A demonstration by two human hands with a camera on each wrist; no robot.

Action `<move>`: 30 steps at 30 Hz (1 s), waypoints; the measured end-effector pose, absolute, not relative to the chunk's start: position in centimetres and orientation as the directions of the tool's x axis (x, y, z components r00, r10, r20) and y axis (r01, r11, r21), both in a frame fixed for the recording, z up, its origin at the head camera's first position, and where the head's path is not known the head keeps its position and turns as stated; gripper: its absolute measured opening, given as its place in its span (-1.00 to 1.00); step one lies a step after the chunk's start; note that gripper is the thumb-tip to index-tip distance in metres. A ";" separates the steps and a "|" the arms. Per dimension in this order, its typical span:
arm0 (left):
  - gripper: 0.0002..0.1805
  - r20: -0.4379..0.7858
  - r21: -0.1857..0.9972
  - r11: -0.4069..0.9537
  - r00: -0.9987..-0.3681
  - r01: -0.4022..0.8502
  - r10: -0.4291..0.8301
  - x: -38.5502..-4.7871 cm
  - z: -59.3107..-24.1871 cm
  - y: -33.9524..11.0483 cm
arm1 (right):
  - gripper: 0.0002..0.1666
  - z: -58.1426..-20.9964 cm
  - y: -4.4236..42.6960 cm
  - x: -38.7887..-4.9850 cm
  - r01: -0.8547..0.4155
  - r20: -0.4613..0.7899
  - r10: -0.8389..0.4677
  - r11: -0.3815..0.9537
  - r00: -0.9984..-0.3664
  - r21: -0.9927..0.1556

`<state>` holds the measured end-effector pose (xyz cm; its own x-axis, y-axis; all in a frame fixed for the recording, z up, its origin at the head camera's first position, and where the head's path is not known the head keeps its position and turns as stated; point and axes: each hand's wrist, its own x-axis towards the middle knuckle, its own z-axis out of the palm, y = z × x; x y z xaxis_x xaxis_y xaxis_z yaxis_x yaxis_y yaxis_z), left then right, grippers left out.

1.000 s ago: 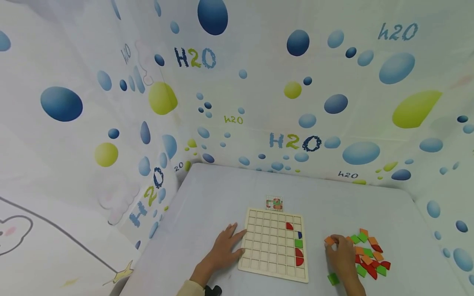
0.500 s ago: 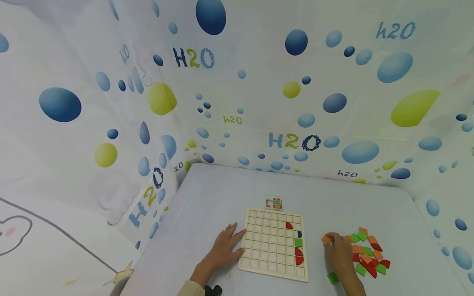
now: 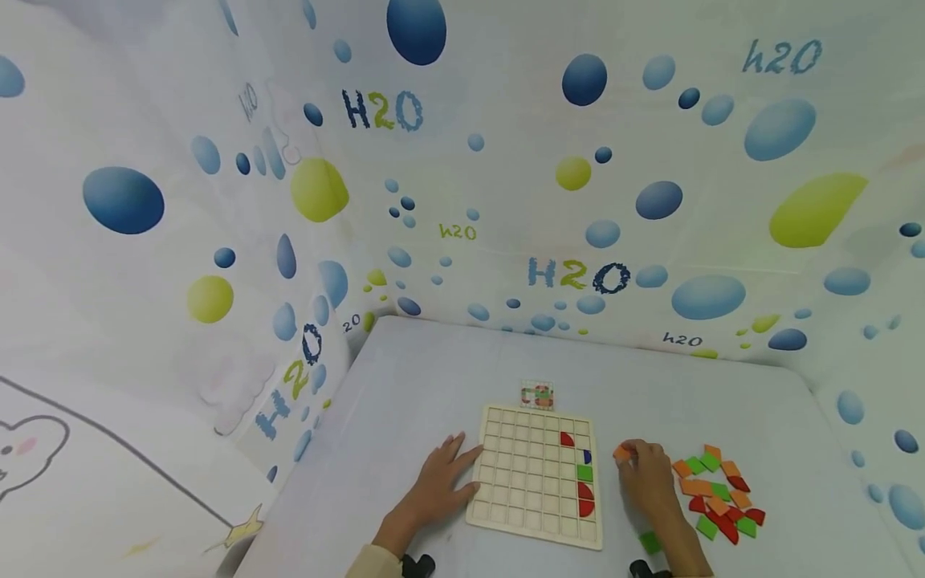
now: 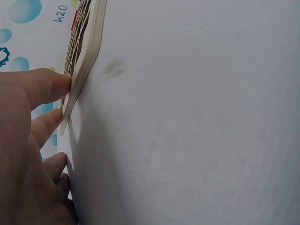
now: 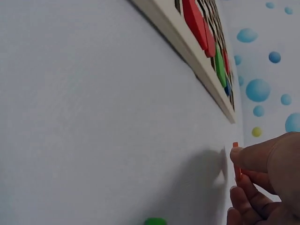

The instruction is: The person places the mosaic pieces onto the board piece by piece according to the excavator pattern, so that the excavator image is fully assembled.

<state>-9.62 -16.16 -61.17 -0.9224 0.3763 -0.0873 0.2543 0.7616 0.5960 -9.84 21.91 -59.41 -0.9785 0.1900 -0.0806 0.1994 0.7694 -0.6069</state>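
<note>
A square wooden grid board point(image 3: 523, 475) lies on the table with red, green and blue pieces in some cells along its right side. My left hand point(image 3: 438, 482) rests at the board's left edge, fingers spread; in the left wrist view the thumb point(image 4: 54, 86) touches the rim. Between thumb and fingers my right hand point(image 3: 649, 475) pinches an orange square tile point(image 3: 621, 453), just right of the board and apart from it. The right wrist view shows this orange tile point(image 5: 236, 161) edge-on. A green tile point(image 3: 650, 543) lies by the right wrist.
To the right of the right hand lies a loose pile of orange, green and red pieces point(image 3: 719, 498). A small patterned card point(image 3: 537, 395) sits behind the board. A printed white backdrop point(image 3: 506, 160) rises behind the table.
My right hand has moved left and slightly away from me with the orange tile, leaving the pile and coming nearer the board. The left hand has stayed in place.
</note>
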 end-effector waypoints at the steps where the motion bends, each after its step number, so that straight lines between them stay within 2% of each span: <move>1: -0.34 -0.085 0.596 0.760 -0.921 0.258 0.379 -9.7 -61.2 -16.2 | -0.59 -59.2 21.7 -9.9 0.183 -0.068 0.179 0.776 -0.981 -0.603; 8: -0.34 -0.101 0.591 0.768 -0.922 0.247 0.374 -10.0 -61.4 -16.2 | -0.60 -58.2 19.7 -10.4 0.091 -0.043 0.082 0.789 -0.996 -0.607; 16: -0.34 -0.105 0.582 0.776 -0.924 0.243 0.368 -9.8 -61.4 -16.1 | -0.63 -58.8 17.5 -10.8 -0.016 -0.022 -0.035 0.813 -0.999 -0.582; 21: -0.34 -0.097 0.581 0.776 -0.925 0.247 0.367 -9.7 -61.4 -16.0 | -0.74 -58.7 16.8 -10.6 -0.111 0.046 -0.103 0.815 -0.994 -0.569; 26: -0.34 -0.088 0.584 0.771 -0.925 0.252 0.369 -9.7 -61.3 -16.1 | -0.89 -58.1 16.3 -10.4 -0.147 0.062 -0.135 0.836 -0.989 -0.529; 30: -0.34 -0.077 0.591 0.763 -0.923 0.261 0.376 -9.6 -61.4 -16.1 | -0.86 -57.8 16.1 -10.3 -0.172 0.069 -0.158 0.854 -0.985 -0.491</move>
<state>-9.62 -16.13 -61.38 -0.9233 0.3762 -0.0775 0.2615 0.7635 0.5906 -10.31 16.09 -57.81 -0.9850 -0.1579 0.0694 -0.1715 0.8539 -0.4913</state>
